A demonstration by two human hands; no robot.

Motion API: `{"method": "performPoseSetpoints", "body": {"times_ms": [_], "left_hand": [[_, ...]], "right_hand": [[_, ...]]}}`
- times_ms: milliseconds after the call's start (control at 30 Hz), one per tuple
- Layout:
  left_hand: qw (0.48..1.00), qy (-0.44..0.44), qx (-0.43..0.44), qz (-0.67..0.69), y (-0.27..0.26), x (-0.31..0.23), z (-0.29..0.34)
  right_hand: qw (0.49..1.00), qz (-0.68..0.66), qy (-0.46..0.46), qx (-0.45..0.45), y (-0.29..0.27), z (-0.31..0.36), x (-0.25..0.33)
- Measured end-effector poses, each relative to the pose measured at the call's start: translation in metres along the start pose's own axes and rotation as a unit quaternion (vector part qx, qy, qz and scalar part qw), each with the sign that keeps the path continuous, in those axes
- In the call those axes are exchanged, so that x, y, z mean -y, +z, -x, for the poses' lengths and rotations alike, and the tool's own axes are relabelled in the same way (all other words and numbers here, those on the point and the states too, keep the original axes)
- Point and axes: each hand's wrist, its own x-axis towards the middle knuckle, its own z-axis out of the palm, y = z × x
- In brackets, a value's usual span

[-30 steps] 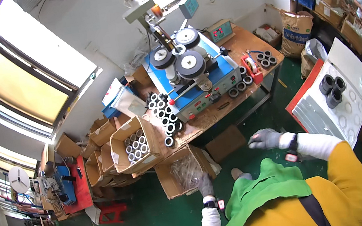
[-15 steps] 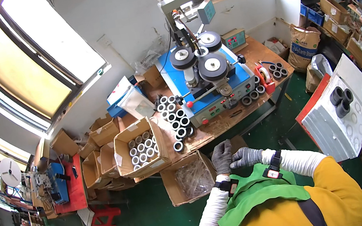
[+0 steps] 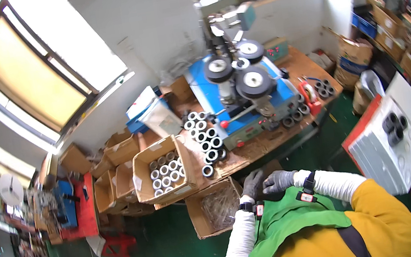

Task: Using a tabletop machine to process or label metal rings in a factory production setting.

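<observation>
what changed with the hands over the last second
The right hand swung in from out at the right to meet the left hand, which rose from near the open carton; they now touch in front of the chest. Neither holds anything. Bench and blue machine look unchanged.

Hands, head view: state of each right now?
Left hand: gloved, fingers curled, touching the right hand; holds nothing visible.
Right hand: gloved, fingers bent against the left hand; grip cannot be told.

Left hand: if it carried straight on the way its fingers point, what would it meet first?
Probably the front edge of the wooden workbench just beyond the left hand, near the loose rings; depth is unclear.
</observation>
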Motion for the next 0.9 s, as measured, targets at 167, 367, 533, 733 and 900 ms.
{"method": "performPoseSetpoints", "body": {"times_ms": [167, 367, 533, 733, 900], "left_hand": [[0.934, -0.152, -0.323, -0.014, -0.128, 0.215, 0.103], [0.685, -0.289, -0.615, 0.264, -0.115, 0.238, 0.348], [0.719, -0.27, -0.578, 0.278, -0.088, 0.223, 0.362], [0.72, -0.302, -0.547, 0.303, -0.047, 0.224, 0.31], [0.731, -0.267, -0.526, 0.343, -0.044, 0.175, 0.258]], "right_hand": [[0.979, 0.164, 0.112, -0.049, 0.028, -0.003, -0.15], [0.855, 0.076, 0.508, 0.069, 0.041, 0.118, -0.353], [0.775, -0.166, 0.606, -0.063, -0.007, 0.147, -0.296], [0.771, -0.319, 0.514, -0.198, -0.023, 0.114, -0.302], [0.867, -0.217, 0.417, -0.165, -0.059, 0.062, -0.281]]}}
